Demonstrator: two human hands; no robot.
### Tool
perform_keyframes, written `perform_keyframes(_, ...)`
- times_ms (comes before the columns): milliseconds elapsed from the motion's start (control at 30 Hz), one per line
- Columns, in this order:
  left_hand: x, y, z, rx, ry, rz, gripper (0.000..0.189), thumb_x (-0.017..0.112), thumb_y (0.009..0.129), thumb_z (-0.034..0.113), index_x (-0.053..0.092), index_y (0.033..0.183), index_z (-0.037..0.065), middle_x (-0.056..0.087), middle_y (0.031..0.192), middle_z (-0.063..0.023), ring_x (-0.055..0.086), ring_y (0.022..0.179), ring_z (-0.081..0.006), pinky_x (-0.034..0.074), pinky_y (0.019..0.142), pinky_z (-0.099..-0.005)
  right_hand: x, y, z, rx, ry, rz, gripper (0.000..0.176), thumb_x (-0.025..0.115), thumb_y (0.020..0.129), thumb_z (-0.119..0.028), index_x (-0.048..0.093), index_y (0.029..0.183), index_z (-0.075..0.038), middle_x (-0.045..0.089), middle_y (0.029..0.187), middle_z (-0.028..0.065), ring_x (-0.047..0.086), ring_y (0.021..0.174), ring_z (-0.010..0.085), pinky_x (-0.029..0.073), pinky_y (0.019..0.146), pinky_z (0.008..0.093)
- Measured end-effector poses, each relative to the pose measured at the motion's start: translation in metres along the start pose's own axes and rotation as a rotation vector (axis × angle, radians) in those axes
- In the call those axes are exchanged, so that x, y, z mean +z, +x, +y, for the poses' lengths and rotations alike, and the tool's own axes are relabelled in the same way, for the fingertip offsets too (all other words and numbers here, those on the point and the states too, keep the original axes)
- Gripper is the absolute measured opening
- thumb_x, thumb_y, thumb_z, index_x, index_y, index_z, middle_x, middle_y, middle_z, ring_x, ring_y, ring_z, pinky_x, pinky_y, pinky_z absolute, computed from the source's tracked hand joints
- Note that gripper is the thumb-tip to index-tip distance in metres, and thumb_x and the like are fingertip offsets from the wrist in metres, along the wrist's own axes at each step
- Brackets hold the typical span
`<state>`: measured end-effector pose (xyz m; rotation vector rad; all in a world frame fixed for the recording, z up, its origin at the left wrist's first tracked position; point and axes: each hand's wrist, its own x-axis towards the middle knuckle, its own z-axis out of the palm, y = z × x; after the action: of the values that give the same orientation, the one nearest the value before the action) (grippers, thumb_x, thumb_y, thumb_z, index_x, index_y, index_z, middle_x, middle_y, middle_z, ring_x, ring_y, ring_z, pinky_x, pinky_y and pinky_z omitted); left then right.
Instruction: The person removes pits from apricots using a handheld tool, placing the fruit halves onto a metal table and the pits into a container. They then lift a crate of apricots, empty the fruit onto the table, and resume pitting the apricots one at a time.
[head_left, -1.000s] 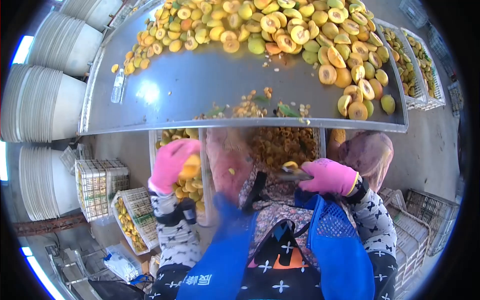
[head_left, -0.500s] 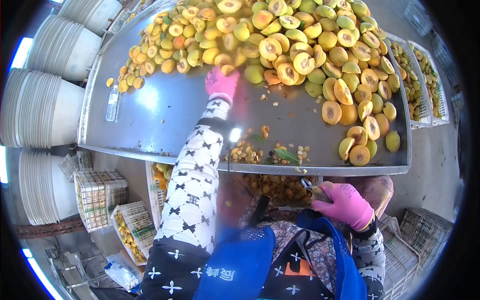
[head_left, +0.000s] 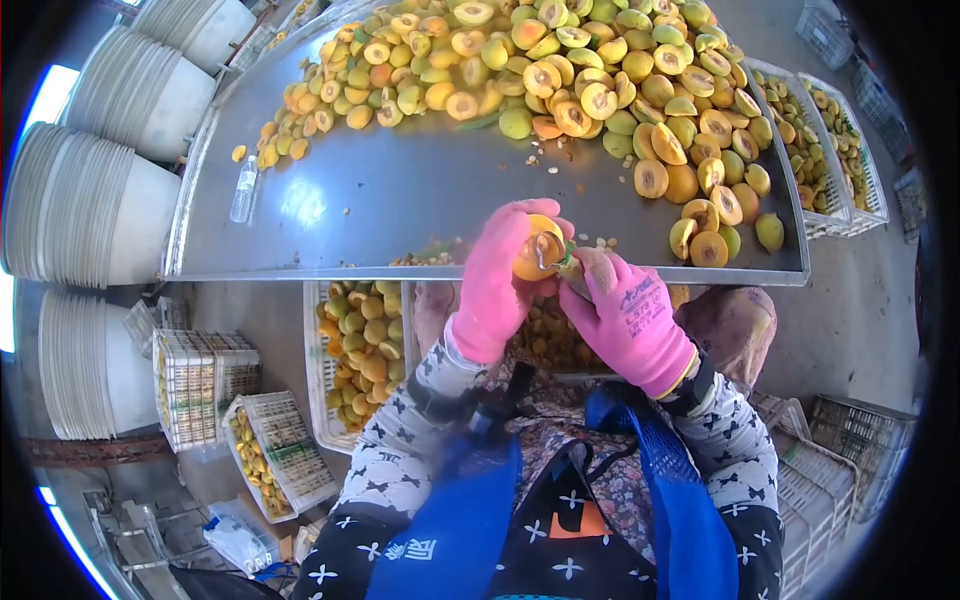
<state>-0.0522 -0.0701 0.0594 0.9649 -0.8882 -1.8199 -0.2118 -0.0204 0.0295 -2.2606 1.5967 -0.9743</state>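
My left hand (head_left: 497, 285), in a pink glove, is closed round a halved yellow fruit (head_left: 538, 247) above the table's front edge, its cut face turned to the right. My right hand (head_left: 635, 318), also gloved in pink, grips a small tool whose curved metal tip (head_left: 546, 252) rests at the middle of the cut face. Most of the tool's handle is hidden by my fingers. Behind both hands, a big heap of halved fruit (head_left: 600, 100) covers the back and right of the metal table (head_left: 390, 205).
A plastic bottle (head_left: 243, 190) lies on the table's left. Below the front edge stands a crate of fruit (head_left: 312, 375), with another tilted crate (head_left: 290, 440) to its left. Stacked white tubs (head_left: 70, 205) line the far left. More filled crates (head_left: 843, 150) stand at the right.
My left hand has come back from the heap to the front edge with a fruit half in it. My right hand has risen to meet it, bringing the tool to the fruit.
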Motion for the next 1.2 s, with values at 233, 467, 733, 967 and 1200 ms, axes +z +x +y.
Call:
perform_keyframes(233, 0.007, -0.025, -0.028, 0.316, 0.137, 0.150, 0.027, 0.057, 0.097, 0.023, 0.055, 0.115, 0.003, 0.065, 0.101, -0.0103, 0.062, 0.090, -0.0161, 0.051, 0.075, -0.0270, 0.000, -0.020, -0.021, 0.077, -0.071, -0.209, 0.026, 0.067, 0.083, -0.015, 0.052, 0.101, -0.005, 0.064, 0.088, 0.0136, 0.066, 0.081, 0.0347, 0.049, 0.071, 0.0448)
perform_keyframes(467, -0.001, -0.032, -0.030, 0.493, 0.486, 0.077, 0.028, 0.054, 0.099, 0.027, 0.055, 0.110, 0.001, 0.065, 0.095, -0.0119, 0.063, 0.087, -0.0165, 0.051, 0.077, -0.0292, 0.002, -0.031, -0.030, 0.007, 0.369, -0.105, 0.022, 0.064, 0.084, -0.011, 0.049, 0.096, -0.001, 0.057, 0.067, 0.0195, 0.061, 0.066, 0.0421, 0.047, 0.057, 0.0476)
perform_keyframes(733, 0.015, -0.042, -0.038, 0.527, 0.186, 0.307, 0.043, 0.042, 0.103, 0.040, 0.058, 0.101, 0.000, 0.065, 0.089, -0.0137, 0.062, 0.071, -0.0196, 0.051, 0.065, -0.0308, 0.022, -0.043, -0.035, 0.075, 0.466, -0.134, 0.023, 0.065, 0.082, -0.010, 0.051, 0.097, 0.000, 0.059, 0.069, 0.0209, 0.061, 0.066, 0.0417, 0.046, 0.057, 0.0484)
perform_keyframes(967, 0.019, -0.041, -0.025, 0.117, -0.029, 0.293, 0.045, 0.040, 0.104, 0.038, 0.060, 0.091, 0.000, 0.065, 0.084, -0.0128, 0.062, 0.070, -0.0206, 0.053, 0.064, -0.0319, 0.024, -0.053, -0.024, 0.100, 0.490, -0.235, 0.021, 0.063, 0.083, -0.012, 0.050, 0.095, 0.000, 0.057, 0.064, 0.0185, 0.061, 0.058, 0.0372, 0.047, 0.053, 0.0419)
perform_keyframes(1200, 0.016, -0.042, -0.018, 0.200, 0.249, 0.084, 0.041, 0.037, 0.104, 0.033, 0.054, 0.086, 0.000, 0.066, 0.079, -0.0122, 0.063, 0.066, -0.0190, 0.052, 0.060, -0.0292, -0.020, -0.031, -0.033, 0.714, 1.429, -0.758, 0.015, 0.062, 0.087, -0.015, 0.056, 0.088, -0.002, 0.054, 0.059, -0.0009, 0.052, 0.046, 0.0095, 0.038, 0.043, 0.0241)
